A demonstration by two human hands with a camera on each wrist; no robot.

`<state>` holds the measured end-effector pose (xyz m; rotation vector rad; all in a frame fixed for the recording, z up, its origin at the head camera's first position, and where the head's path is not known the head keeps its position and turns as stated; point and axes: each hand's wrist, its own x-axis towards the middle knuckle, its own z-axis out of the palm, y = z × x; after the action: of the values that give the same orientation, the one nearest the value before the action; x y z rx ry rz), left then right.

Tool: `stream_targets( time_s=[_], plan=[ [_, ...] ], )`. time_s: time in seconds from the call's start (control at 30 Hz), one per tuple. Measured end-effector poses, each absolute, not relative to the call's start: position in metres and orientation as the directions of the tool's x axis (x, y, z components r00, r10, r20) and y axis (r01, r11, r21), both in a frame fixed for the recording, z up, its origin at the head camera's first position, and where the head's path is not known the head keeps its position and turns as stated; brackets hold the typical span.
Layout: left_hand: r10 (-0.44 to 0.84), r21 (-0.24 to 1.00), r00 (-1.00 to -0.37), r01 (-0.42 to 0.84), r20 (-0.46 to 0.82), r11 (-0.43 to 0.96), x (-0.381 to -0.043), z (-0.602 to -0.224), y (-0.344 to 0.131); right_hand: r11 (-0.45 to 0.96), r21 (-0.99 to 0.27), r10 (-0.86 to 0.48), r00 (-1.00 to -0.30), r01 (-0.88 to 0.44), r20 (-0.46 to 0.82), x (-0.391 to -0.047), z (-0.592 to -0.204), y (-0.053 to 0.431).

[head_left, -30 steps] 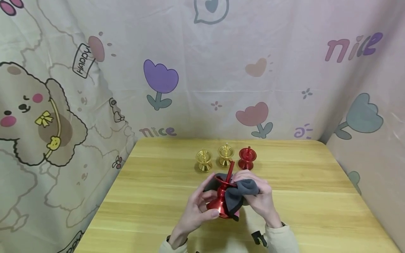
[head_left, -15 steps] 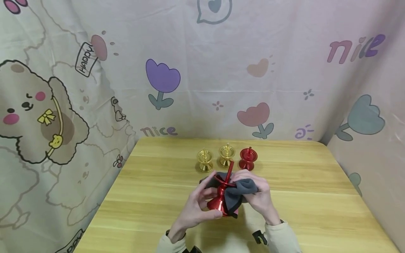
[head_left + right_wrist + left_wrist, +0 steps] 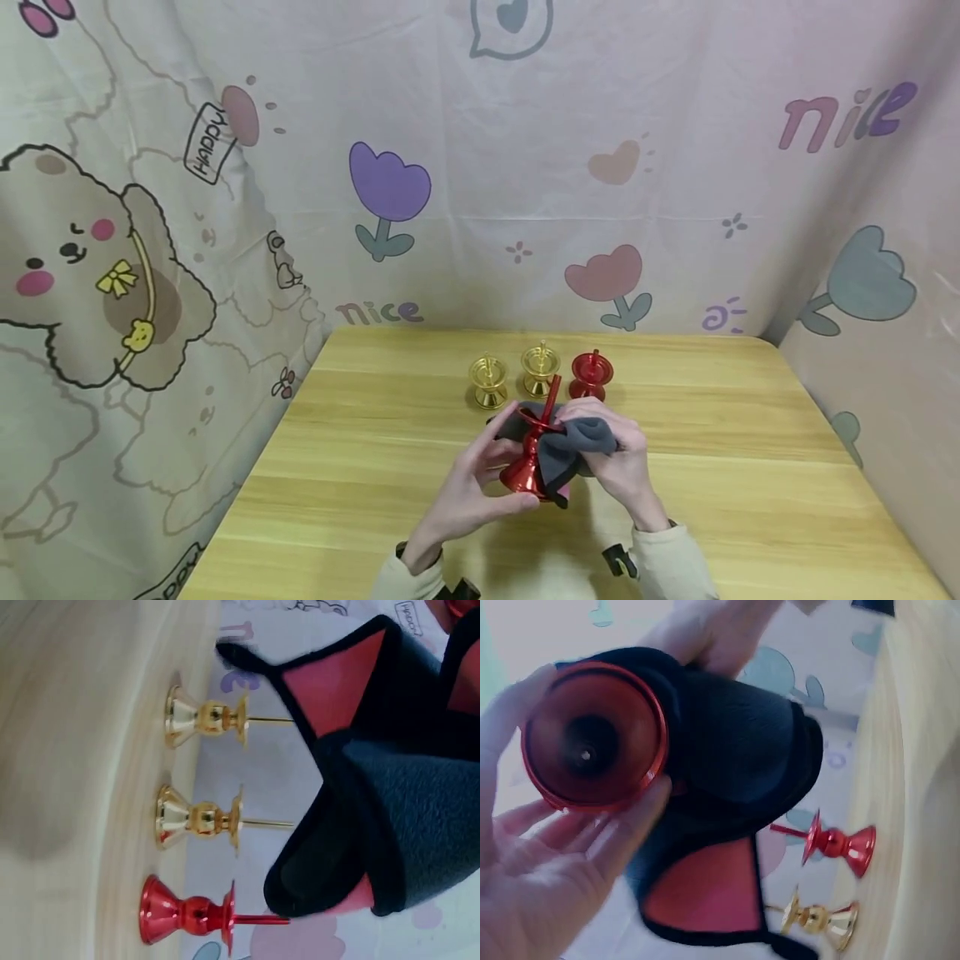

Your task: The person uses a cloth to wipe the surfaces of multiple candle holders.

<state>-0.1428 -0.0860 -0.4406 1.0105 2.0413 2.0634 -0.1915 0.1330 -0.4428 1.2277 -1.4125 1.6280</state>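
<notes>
My left hand (image 3: 467,498) holds a shiny red candle holder (image 3: 521,477), thumb at its base and index finger up by its dish. The holder leans slightly, its long pin pointing up. In the left wrist view the hollow underside of its base (image 3: 634,712) faces the camera, ringed by thumb and fingers. My right hand (image 3: 628,471) grips a dark grey cloth (image 3: 588,435) bunched against the holder's right side and dish. Pink backing and black edging show on the cloth (image 3: 420,817) in the right wrist view. Folds hide part of the holder and the right fingertips.
Behind the hands, two gold candle holders (image 3: 489,379) and another red candle holder (image 3: 592,371) stand upright in a row on the wooden table (image 3: 360,433). A printed curtain (image 3: 480,150) hangs beyond the table's far edge. A black clip-like piece (image 3: 619,560) sits by the right sleeve.
Both hands, the red holder and the cloth have shifted slightly up and to the right. The head view has also drifted a little. Both grips look the same.
</notes>
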Motion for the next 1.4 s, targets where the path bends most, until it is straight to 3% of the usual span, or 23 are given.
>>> stream_targets(
  time_s=[0.13, 0.2, 0.3, 0.43, 0.5, 0.63, 0.77, 1.0, 1.1, 1.27, 1.33, 1.4],
  plan=[
    [0.543, 0.888, -0.71, 0.291, 0.45, -0.356, -0.146, -0.443, -0.087, -0.265, -0.36, -0.1, -0.346, -0.894, 0.933, -0.192, -0.44, 0.132],
    [0.571, 0.885, -0.696, 0.217, 0.437, -0.413, -0.148, -0.443, -0.087, -0.278, -0.368, -0.093, -0.357, -0.887, 0.93, -0.193, -0.439, 0.131],
    [0.599, 0.91, -0.706, 0.164, 0.378, -0.38, -0.148, -0.443, -0.086, -0.274, -0.379, -0.082, -0.372, -0.884, 0.925, -0.192, -0.44, 0.132],
    [0.58, 0.956, -0.761, 0.193, 0.289, -0.223, -0.147, -0.442, -0.085, -0.235, -0.376, -0.093, -0.364, -0.897, 0.927, -0.192, -0.441, 0.133],
    [0.568, 0.953, -0.766, 0.227, 0.302, -0.201, -0.147, -0.442, -0.086, -0.229, -0.36, -0.11, -0.344, -0.904, 0.933, -0.191, -0.44, 0.133],
    [0.598, 0.909, -0.696, 0.213, 0.398, -0.357, -0.149, -0.443, -0.087, -0.259, -0.33, -0.132, -0.305, -0.908, 0.943, -0.19, -0.437, 0.131],
    [0.625, 0.877, -0.647, 0.149, 0.436, -0.457, -0.15, -0.445, -0.086, -0.281, -0.339, -0.115, -0.319, -0.898, 0.941, -0.189, -0.435, 0.13],
    [0.531, 0.931, -0.765, 0.292, 0.365, -0.219, -0.144, -0.443, -0.082, -0.243, -0.363, -0.067, -0.358, -0.9, 0.931, -0.188, -0.438, 0.135],
    [0.513, 0.915, -0.759, 0.303, 0.402, -0.268, -0.144, -0.443, -0.081, -0.272, -0.363, -0.08, -0.355, -0.891, 0.932, -0.189, -0.437, 0.134],
    [0.552, 0.85, -0.682, 0.204, 0.48, -0.486, -0.146, -0.445, -0.077, -0.325, -0.412, -0.075, -0.411, -0.851, 0.909, -0.186, -0.438, 0.135],
    [0.54, 0.851, -0.692, 0.217, 0.48, -0.478, -0.146, -0.445, -0.076, -0.261, -0.468, -0.072, -0.466, -0.845, 0.882, -0.183, -0.437, 0.135],
    [0.491, 0.874, -0.74, 0.276, 0.459, -0.4, -0.145, -0.444, -0.074, -0.131, -0.552, -0.073, -0.547, -0.824, 0.834, -0.18, -0.437, 0.134]
  ],
)
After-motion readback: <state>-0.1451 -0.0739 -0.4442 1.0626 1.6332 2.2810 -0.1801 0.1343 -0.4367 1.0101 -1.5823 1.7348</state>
